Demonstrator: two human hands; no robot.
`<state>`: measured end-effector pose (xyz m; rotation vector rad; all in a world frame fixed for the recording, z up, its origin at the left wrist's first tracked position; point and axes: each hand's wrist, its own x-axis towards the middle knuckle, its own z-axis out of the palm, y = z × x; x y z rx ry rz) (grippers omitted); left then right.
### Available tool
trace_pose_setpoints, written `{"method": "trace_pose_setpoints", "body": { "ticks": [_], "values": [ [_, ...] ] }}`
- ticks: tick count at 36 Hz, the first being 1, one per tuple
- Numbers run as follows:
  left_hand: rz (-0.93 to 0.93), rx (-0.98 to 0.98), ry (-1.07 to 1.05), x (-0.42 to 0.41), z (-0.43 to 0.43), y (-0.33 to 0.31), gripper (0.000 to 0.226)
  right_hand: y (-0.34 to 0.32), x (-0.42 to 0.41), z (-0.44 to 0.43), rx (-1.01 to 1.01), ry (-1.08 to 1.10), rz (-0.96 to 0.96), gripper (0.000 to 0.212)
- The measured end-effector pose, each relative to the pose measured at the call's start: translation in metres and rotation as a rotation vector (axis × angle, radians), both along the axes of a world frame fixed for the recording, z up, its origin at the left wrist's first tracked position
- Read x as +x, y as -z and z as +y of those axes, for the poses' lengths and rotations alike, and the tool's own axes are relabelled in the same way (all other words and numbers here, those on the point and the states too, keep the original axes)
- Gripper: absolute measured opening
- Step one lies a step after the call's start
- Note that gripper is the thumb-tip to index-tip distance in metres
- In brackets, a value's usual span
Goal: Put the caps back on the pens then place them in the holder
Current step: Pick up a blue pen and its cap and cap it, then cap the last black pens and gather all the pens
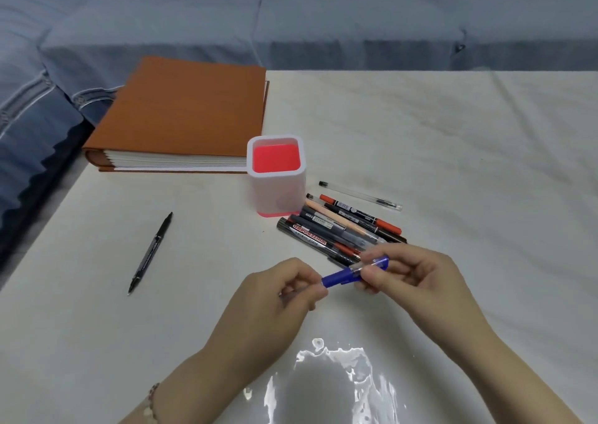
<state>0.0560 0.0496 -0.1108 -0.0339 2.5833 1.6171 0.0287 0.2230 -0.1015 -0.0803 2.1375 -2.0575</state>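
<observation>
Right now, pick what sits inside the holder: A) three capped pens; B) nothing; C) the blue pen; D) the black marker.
B: the holder shows a bare red floor; the left hand and right hand grip the blue pen.

Both forearms reach in from the near edge and converge. The left hand, fingers curled, pinches the capped end of a blue pen. The right hand pinches its clear barrel between thumb and fingertips.
</observation>
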Motion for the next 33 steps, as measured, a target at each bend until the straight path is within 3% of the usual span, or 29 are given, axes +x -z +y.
{"method": "trace_pose_setpoints", "body": {
  "ticks": [4,7,13,16,20,23,28,33],
  "values": [
    [-0.027,0.014,-0.016,0.001,-0.013,-0.001,0.024,0.0,-0.005,-0.006,0.038,-0.107,-0.008,0.021],
    [-0.151,0.083,0.012,-0.006,-0.026,-0.006,0.026,-0.002,-0.01,-0.012,0.097,-0.197,0.028,0.023],
    [-0.336,-0.021,0.223,-0.02,-0.051,-0.012,0.017,0.008,-0.017,-0.026,0.621,-0.447,0.322,0.017],
    [-0.207,-0.174,0.089,-0.026,-0.062,-0.004,0.021,0.015,-0.018,-0.032,0.664,-0.374,0.413,0.019],
    [0.03,-0.589,-0.261,-0.034,-0.094,0.017,0.018,0.024,-0.014,-0.024,0.668,-0.218,0.463,0.018],
    [0.029,-0.784,-0.399,-0.036,-0.123,0.036,0.033,0.027,-0.009,-0.011,0.632,-0.117,0.405,0.025],
    [-0.196,-0.871,-0.439,-0.037,-0.147,0.051,0.031,0.026,-0.007,0.011,0.654,0.032,0.387,0.036],
    [-0.18,-0.833,-0.371,-0.035,-0.143,0.057,0.014,0.028,-0.018,0.025,0.64,0.193,0.372,0.04]
  ]
}}
